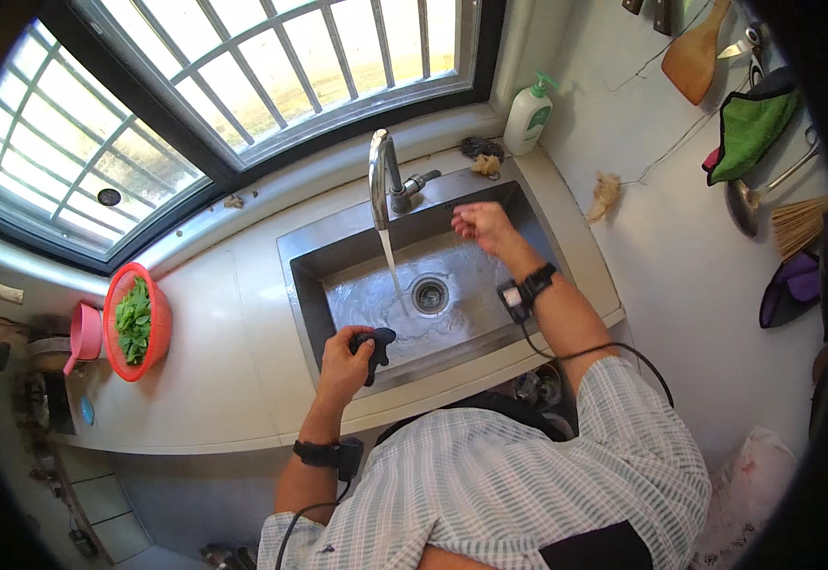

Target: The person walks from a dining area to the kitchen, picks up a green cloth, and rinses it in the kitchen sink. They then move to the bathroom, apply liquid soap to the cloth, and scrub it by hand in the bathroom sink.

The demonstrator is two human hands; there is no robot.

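Observation:
Water runs from a chrome gooseneck faucet (380,185) into the stainless steel sink (357,278), falling to the left of its drain strainer (430,294). Pinched in my left hand (346,360) is a dark, wet-looking cloth (380,350), held at the sink's near left edge. My right hand (484,224) is over the back right part of the basin, below and right of the faucet lever (425,179) and apart from it. Its fingers are curled in, and nothing shows in them.
On the counter (232,342), a red plastic basket (161,331) of green leaves (133,320) stands left beside a pink dipper (85,331). A pump bottle (528,117) and scouring pads (485,157) are behind the sink. Utensils, including a wooden spatula (695,57), hang on the right wall.

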